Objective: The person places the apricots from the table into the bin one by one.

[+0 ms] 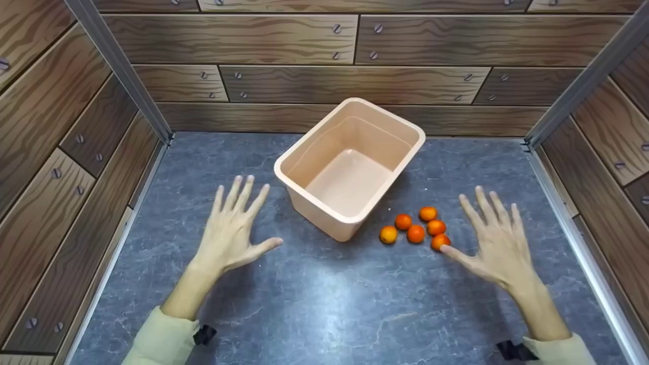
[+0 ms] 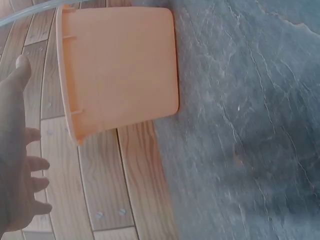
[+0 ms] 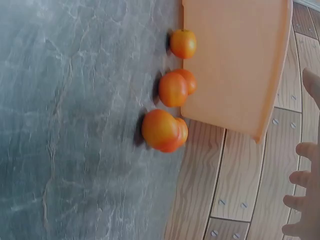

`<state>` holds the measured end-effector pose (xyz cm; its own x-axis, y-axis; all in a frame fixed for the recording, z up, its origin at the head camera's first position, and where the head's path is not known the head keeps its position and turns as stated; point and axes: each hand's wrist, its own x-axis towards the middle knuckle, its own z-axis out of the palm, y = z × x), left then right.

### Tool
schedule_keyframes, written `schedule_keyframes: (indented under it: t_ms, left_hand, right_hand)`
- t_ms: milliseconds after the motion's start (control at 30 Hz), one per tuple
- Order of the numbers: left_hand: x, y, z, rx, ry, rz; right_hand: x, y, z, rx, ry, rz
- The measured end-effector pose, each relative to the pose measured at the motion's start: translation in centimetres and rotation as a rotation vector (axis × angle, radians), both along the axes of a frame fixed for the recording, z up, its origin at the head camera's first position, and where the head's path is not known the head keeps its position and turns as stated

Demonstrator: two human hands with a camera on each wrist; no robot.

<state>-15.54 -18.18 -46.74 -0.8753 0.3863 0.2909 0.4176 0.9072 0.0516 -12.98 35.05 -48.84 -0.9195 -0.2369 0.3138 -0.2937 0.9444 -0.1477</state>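
A peach-coloured plastic bin (image 1: 318, 210) stands at an angle on the grey floor, its bare bottom showing from above. To its right lie several small, round, orange-red fruits (image 1: 416, 233) in a loose cluster; one is yellower. My left hand (image 1: 228, 230) hovers left of the bin, palm down, fingers spread, holding nothing. Near the fruits, my right hand (image 1: 499, 243) is spread the same way; its thumb tip overlaps the nearest fruit (image 1: 440, 242) in the head view, while the right wrist view shows the hand apart from the fruits (image 3: 160, 129).
Wood-patterned panels (image 1: 284, 40) enclose the back and both sides. Metal strips (image 1: 583, 263) edge the marbled grey surface (image 1: 324, 304). Each pale sleeve (image 1: 159, 337) has a black piece at the cuff.
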Motion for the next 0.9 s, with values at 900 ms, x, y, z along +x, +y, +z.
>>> schedule_keyframes:
  t_ms: [900]
  left_hand:
    - [-3.2, 4.6, -0.7, -0.045, 0.046, -0.264]
  right_hand:
    - [-2.1, -4.9, -4.3, 0.122, -0.013, 0.201]
